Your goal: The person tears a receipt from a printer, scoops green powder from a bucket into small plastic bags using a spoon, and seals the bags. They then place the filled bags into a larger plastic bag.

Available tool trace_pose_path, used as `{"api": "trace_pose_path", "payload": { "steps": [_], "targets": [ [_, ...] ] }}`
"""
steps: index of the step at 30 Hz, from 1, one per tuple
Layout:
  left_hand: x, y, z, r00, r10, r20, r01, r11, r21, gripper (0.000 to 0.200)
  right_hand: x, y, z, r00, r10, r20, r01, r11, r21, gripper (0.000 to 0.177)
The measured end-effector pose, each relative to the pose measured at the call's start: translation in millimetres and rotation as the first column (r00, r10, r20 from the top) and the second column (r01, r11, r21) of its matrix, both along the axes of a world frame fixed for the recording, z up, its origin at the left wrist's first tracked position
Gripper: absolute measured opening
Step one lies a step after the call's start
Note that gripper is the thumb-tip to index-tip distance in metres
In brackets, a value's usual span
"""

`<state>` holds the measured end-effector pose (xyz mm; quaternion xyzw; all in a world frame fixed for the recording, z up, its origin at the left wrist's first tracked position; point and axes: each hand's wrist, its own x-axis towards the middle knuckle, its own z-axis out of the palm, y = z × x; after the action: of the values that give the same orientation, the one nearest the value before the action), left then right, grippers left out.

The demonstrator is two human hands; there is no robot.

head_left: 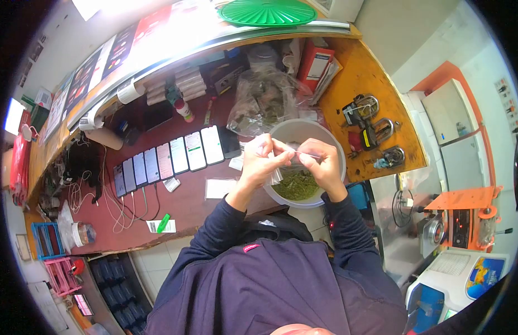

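Over a round whitish tub (340, 146) my two hands are close together, their fingertips nearly meeting. My left hand (264, 159) is closed, pinching a small clear plastic bag (276, 175) that hangs below its fingers. My right hand (324, 163) is closed too, in a pinch on a thin, pale strip (307, 153) that runs between the hands. Green leafy material (297, 186) lies in the tub below them. What the small bag holds cannot be made out.
Several phones (179, 154) stand in a row on the dark red table (186, 195), with cables and a green marker (164, 223). A large clear bag (264, 103) lies behind the tub. Padlocks (383, 129) are at the right, and a red binder (314, 64) stands behind.
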<state>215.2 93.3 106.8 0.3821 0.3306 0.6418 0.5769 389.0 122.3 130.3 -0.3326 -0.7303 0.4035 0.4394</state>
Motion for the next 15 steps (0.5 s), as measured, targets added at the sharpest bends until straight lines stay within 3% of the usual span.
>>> {"api": "trace_pose_path", "payload": {
  "steps": [5,7,10,13,15],
  "targets": [
    [-6.3,-0.3,-8.5,0.999,-0.018,-0.034,0.018,0.999,-0.028,0.046,-14.2,1.4,-2.5,0.997,0.059,-0.055,-0.059,0.998,-0.010,0.012],
    [-9.0,0.2,-9.1,0.996,-0.050,0.070,0.046,0.997,0.059,0.045,-16.8,2.1,-3.2,0.995,0.075,-0.059,-0.076,0.997,-0.012,0.011],
    [-12.6,-1.7,5.6,0.987,-0.044,0.157,0.040,0.999,0.027,0.046,-20.4,3.8,-2.3,0.991,0.111,-0.077,-0.109,0.993,0.035,0.012],
    [-22.6,-2.3,13.2,0.998,0.013,0.057,-0.014,1.000,0.007,0.045,-18.0,3.0,0.0,0.971,0.083,-0.222,-0.111,0.987,-0.116,0.016],
    [-25.7,-2.1,9.3,0.999,0.009,0.036,-0.010,0.999,0.031,0.046,-19.6,4.1,5.3,0.990,0.073,-0.121,-0.062,0.994,0.091,0.019]
  ]
}}
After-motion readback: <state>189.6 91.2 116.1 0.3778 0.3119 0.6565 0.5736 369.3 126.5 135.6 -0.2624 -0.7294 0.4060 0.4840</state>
